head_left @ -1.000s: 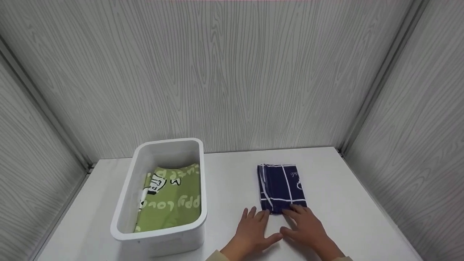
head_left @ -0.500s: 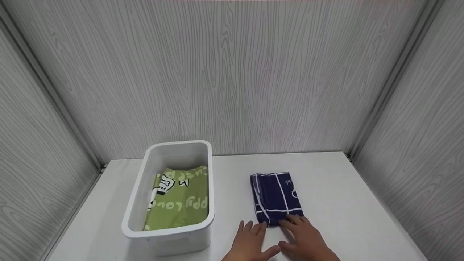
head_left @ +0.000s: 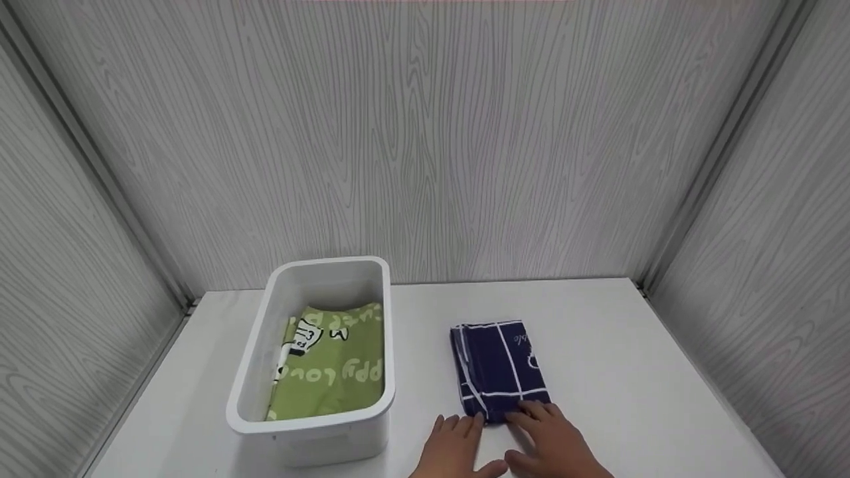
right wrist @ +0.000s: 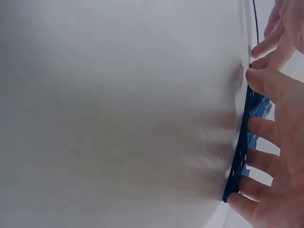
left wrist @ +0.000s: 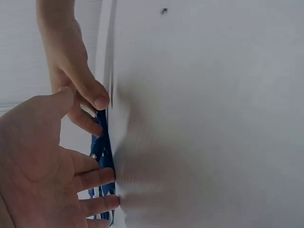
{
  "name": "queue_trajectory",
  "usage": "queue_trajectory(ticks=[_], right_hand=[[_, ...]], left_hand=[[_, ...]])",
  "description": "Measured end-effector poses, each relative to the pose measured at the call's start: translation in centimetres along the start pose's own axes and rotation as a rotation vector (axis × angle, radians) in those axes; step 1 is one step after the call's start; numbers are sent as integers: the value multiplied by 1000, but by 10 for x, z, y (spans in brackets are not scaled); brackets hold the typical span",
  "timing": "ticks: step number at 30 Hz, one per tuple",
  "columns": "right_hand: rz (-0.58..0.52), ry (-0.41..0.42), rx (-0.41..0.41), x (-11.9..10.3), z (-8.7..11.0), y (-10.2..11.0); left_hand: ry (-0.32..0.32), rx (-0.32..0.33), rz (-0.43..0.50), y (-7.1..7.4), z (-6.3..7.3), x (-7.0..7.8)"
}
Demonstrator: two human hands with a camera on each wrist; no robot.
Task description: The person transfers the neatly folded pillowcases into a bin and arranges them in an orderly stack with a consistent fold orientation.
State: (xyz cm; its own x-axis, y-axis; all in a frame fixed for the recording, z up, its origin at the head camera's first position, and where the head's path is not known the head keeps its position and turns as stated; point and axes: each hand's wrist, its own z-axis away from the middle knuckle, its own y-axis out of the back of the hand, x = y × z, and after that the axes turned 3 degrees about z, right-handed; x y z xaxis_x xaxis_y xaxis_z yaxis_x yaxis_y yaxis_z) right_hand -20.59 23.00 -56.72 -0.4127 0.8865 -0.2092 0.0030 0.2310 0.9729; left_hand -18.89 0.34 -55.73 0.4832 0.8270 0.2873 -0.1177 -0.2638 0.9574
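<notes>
A navy cloth [head_left: 498, 365] with white lines and some lettering lies folded in a flat rectangle on the white table. At its near left corner my left hand [head_left: 453, 449] touches the edge with outstretched fingers, its thumb spread to the right. My right hand [head_left: 552, 443] has its fingertips on the near right part of the cloth. In the left wrist view, the left fingertips touch down beside the blue edge [left wrist: 105, 147]. The right wrist view has the right fingers spread along the cloth's edge [right wrist: 243, 128]. Neither hand grips the cloth.
Left of the hands stands a white plastic bin [head_left: 385, 332] holding a folded green printed cloth [head_left: 339, 365]. Grey wood-grain panels [head_left: 425, 146] rise behind the table [head_left: 425, 312] and along both sides.
The navy cloth has slid toward me and a little left, with both hands moving along at its near edge. The view has also shifted slightly. The bin keeps its place on the table.
</notes>
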Motion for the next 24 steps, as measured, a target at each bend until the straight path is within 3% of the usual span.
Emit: queue_trajectory(ticks=[2,5,9,11,15,20,24], right_hand=[[-46,13,-3,2,0,3],[-172,12,75,7,1,9],[-462,-119,223,11,-7,16],[-608,-234,255,13,-11,20],[-873,-408,285,17,-18,26],[-1177,-473,333,19,-26,27],[-1279,-489,327,17,-29,26]], left_hand=[[-5,-1,41,1,1,-2],[18,27,197,4,0,-5],[87,148,549,8,-3,-12],[104,218,736,10,-7,-14],[178,290,1066,16,-20,-17],[318,341,1314,20,-37,-20],[395,358,1510,20,-46,-25]])
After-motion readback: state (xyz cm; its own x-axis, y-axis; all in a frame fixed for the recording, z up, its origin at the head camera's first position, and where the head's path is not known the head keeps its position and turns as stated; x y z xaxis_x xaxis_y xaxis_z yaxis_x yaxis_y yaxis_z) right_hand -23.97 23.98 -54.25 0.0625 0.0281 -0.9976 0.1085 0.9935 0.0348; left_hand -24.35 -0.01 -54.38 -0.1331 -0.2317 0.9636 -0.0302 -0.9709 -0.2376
